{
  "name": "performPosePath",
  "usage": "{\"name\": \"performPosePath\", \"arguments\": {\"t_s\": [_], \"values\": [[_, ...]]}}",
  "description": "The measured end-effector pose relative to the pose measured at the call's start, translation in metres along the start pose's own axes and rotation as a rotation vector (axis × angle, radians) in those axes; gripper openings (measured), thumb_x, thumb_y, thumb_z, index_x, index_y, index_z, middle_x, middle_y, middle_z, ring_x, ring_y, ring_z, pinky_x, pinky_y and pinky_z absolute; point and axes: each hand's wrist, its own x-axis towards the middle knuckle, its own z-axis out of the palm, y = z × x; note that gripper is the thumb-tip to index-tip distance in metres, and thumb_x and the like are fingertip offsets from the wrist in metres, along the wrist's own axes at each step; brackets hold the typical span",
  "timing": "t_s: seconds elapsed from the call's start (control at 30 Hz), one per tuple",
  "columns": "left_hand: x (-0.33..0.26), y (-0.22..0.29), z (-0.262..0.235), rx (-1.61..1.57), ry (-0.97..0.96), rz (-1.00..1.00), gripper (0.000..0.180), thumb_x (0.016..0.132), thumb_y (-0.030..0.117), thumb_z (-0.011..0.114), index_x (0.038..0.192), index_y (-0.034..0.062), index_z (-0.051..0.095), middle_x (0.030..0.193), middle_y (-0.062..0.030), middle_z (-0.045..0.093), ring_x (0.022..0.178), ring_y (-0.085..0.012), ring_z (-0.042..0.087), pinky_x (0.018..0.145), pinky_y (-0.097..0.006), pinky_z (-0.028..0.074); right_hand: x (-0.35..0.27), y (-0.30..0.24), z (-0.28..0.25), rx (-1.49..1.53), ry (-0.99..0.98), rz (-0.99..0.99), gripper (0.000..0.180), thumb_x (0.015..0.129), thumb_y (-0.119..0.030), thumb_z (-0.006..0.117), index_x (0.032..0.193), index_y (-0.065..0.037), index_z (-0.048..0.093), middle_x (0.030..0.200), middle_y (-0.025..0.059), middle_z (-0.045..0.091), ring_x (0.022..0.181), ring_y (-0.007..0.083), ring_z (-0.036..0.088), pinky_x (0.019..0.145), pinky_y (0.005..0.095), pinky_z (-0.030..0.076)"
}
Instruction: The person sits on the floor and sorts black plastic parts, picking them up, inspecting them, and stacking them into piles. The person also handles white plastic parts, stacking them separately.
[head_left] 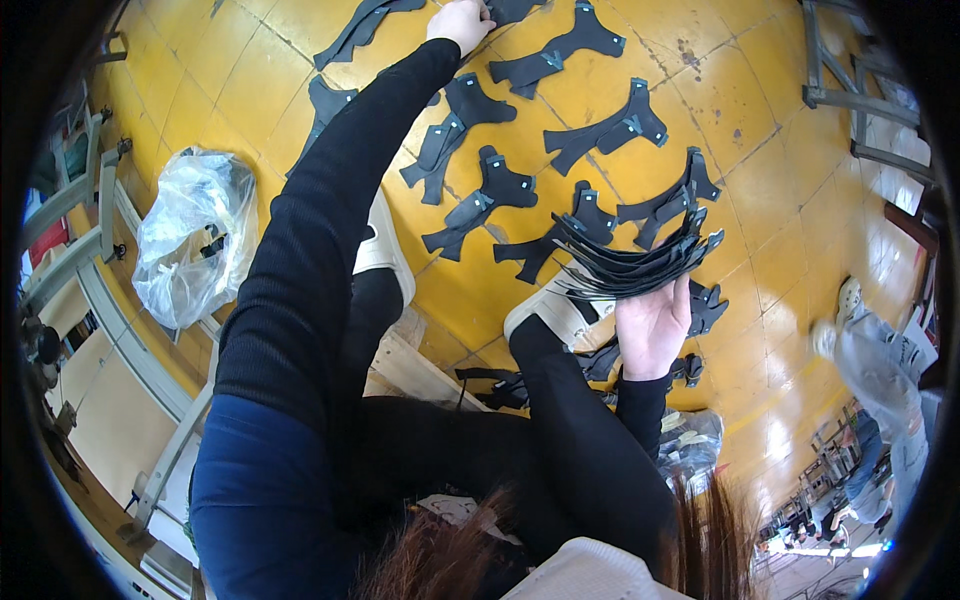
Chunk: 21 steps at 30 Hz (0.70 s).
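Observation:
My left hand (462,24) reaches out to the top edge of the view, its fingers closed at the edge of a flat black cut piece (516,9) on the floor. Palm up, my right hand (655,328) holds a fanned stack of black cut pieces (640,262) above my right shoe. Small piles of similar forked black pieces, some with little pale tags, lie spread over the yellow tiles; one pile (612,128) is right of centre and another (484,200) lies between my arms. The ends of my left fingers are partly hidden.
A clear plastic bag (195,235) sits on the floor at left, beside a grey metal frame (105,200). Another plastic bag (692,440) is beside my right leg. A person (885,365) in light trousers is at the right. Metal stands (860,100) edge the upper right.

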Motion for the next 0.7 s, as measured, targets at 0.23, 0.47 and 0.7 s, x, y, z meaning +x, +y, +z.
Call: {"name": "performPosePath", "arguments": {"t_s": [0.23, 0.47, 0.7], "values": [[-0.010, 0.015, 0.006, 0.002, 0.207, 0.110, 0.019, 0.080, 0.023, 0.068, 0.085, 0.0065, 0.060, 0.082, -0.0182, 0.062, 0.082, -0.0337, 0.060, 0.075, -0.043, 0.048, 0.001, 0.000, -0.001, -0.012, -0.023, 0.003, 0.034, 0.100, -0.023, 0.042, 0.127, -0.005, 0.052, 0.133, 0.0084, 0.054, 0.125, 0.0213, 0.047, 0.111, 0.0393, 0.028], [-0.016, 0.025, 0.013, 0.059, 0.196, -0.009, 0.025, 0.078, 0.017, 0.069, 0.095, 0.0057, 0.056, 0.088, -0.0189, 0.062, 0.082, -0.0359, 0.060, 0.074, -0.043, 0.048, -0.001, 0.001, -0.004, 0.005, -0.030, 0.028, 0.035, 0.101, -0.023, 0.042, 0.128, -0.004, 0.051, 0.133, 0.0092, 0.053, 0.125, 0.0220, 0.046, 0.111, 0.0396, 0.029], [-0.019, 0.036, 0.013, 0.178, 0.140, -0.162, 0.024, 0.079, 0.022, 0.070, 0.097, 0.0080, 0.066, 0.101, -0.0124, 0.066, 0.097, -0.0337, 0.064, 0.082, -0.043, 0.051, -0.001, 0.002, -0.004, 0.008, 0.008, 0.024, 0.036, 0.100, -0.023, 0.043, 0.130, -0.004, 0.049, 0.135, 0.0095, 0.052, 0.126, 0.0220, 0.046, 0.111, 0.0396, 0.029]]}}
